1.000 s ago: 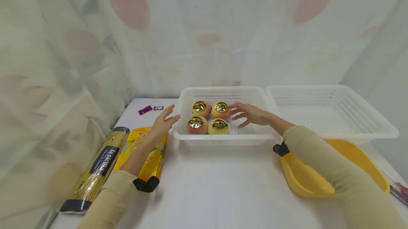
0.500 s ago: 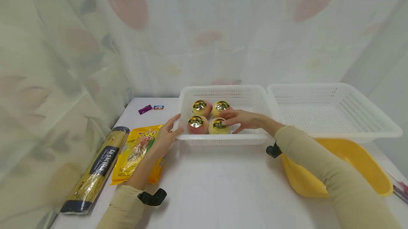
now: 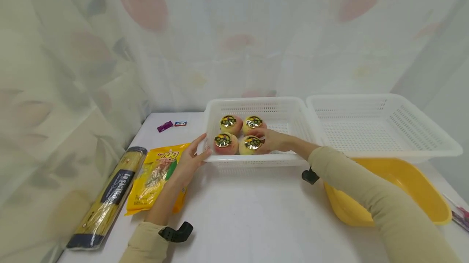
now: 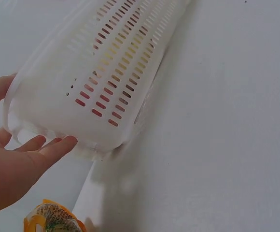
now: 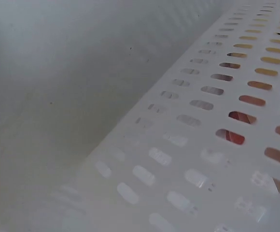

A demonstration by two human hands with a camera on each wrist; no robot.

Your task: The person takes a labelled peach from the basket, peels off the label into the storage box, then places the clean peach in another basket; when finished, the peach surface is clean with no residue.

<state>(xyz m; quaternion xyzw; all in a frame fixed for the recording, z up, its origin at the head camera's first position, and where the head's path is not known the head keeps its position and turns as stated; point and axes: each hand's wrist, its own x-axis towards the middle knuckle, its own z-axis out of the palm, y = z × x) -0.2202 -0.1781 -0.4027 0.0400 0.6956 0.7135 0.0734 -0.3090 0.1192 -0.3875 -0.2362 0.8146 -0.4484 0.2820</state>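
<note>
Several pink-and-yellow peaches with black-and-gold stickers sit in the left white slotted plastic basket (image 3: 294,157). My right hand (image 3: 272,141) reaches inside and grips the front-right peach (image 3: 250,144), its fingers curled over the fruit's right side. Close by lie the back-right peach (image 3: 254,123), the front-left peach (image 3: 225,143) and the back-left peach (image 3: 230,123). At the basket's left end, my left hand (image 3: 188,163) holds the rim, thumb and fingers spread along it; in the left wrist view its fingers (image 4: 58,147) touch the wall below the rim. The right wrist view shows only slotted basket wall.
A second white basket (image 3: 381,154) stands at right, with a yellow basin (image 3: 399,181) before it. To the left lie a yellow candy bag (image 3: 155,181), a pasta pack (image 3: 110,198), a purple packet (image 3: 165,126) and a small blue-and-red packet (image 3: 180,123).
My left hand has come right onto the basket's end. The right hand has moved from above the peaches down to the front-right one and closed round it.
</note>
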